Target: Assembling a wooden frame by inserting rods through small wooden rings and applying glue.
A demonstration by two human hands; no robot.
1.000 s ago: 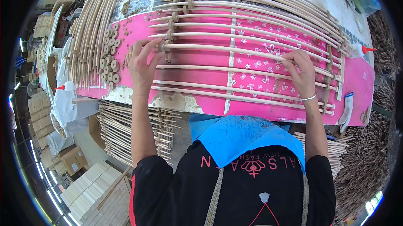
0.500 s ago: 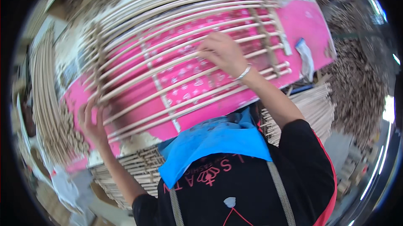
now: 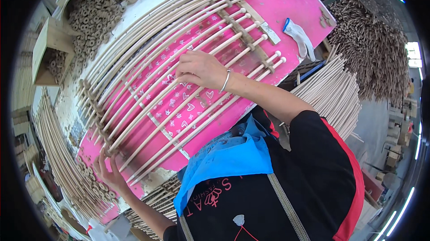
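The right hand (image 3: 202, 68) is pinching a pale rod (image 3: 144, 113) midway between thumb and bent fingers; the left hand (image 3: 109, 171) is curling, half open, around the rod's left end, though whether it is gripping there I cannot tell. That rod is lying above the pink tabletop (image 3: 293, 10), beside a row of brown rings (image 3: 101, 132). Uneven pulling could be skewing it, knocking the rings askew or jostling the rods beyond (image 3: 139, 28).

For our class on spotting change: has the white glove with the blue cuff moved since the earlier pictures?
No, neither way: against the pink sheet, the glove stays at the same edge.
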